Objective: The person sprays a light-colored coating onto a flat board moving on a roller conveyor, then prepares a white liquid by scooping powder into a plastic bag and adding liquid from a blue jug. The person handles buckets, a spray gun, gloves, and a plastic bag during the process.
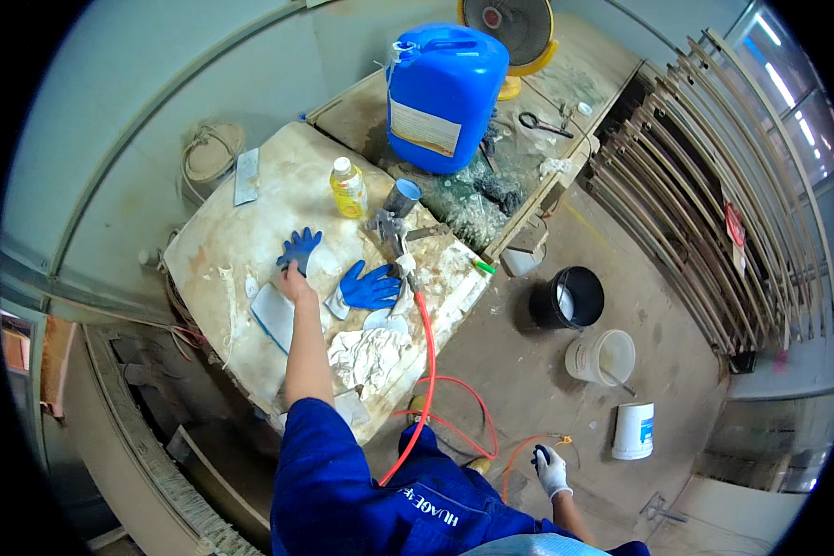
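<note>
My bare left hand (295, 281) reaches over the stained worktable (215, 246), its fingers on the near end of a blue-coated work glove (300, 248). A second blue work glove (371, 287) lies palm up to the right. Behind it a spray gun (386, 225) with a grey cup (402, 196) is joined to an orange air hose (428, 343). A yellow bottle with a white cap (348, 188) stands beside the cup. Low on the right, away from the table, my right hand (551, 471) wears a white glove with dark blue fingers, loosely bent and apart; nothing shows in it.
A crumpled white cloth (369, 357) lies at the table's near side. A large blue jerrycan (447, 102) and a yellow fan (510, 32) stand behind. On the floor are a black bucket (542, 304), white buckets (584, 357) and coiled hose. Stacked racks (695, 195) line the right.
</note>
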